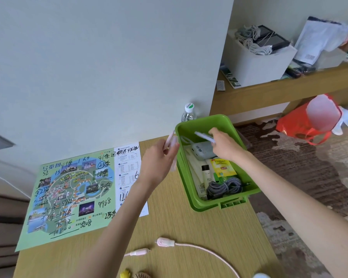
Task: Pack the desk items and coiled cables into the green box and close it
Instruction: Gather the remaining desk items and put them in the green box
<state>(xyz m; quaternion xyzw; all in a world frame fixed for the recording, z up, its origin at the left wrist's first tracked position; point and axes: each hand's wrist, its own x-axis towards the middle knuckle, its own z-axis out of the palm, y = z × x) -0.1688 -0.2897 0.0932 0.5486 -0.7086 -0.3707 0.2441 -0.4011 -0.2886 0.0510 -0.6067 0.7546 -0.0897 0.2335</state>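
The green box (232, 203) stands open at the desk's right edge. Inside lie a grey coiled cable (223, 187), a grey power bank (204, 150), a yellow tea packet (224, 167) and pale sachets. My right hand (223, 144) is over the box, shut on a white pen (204, 137). My left hand (159, 159) hovers just left of the box rim, shut on a pale pink item (170, 141). A pink cable (199, 249) lies uncoiled on the desk near me.
A green map sheet (68, 197) with handwriting covers the desk's left part. A water bottle (188, 113) stands behind the box against the wall. Small toys (133, 274) sit at the near edge. To the right are a shelf with a white bin (255, 63) and a red bag (305, 121) on the carpet.
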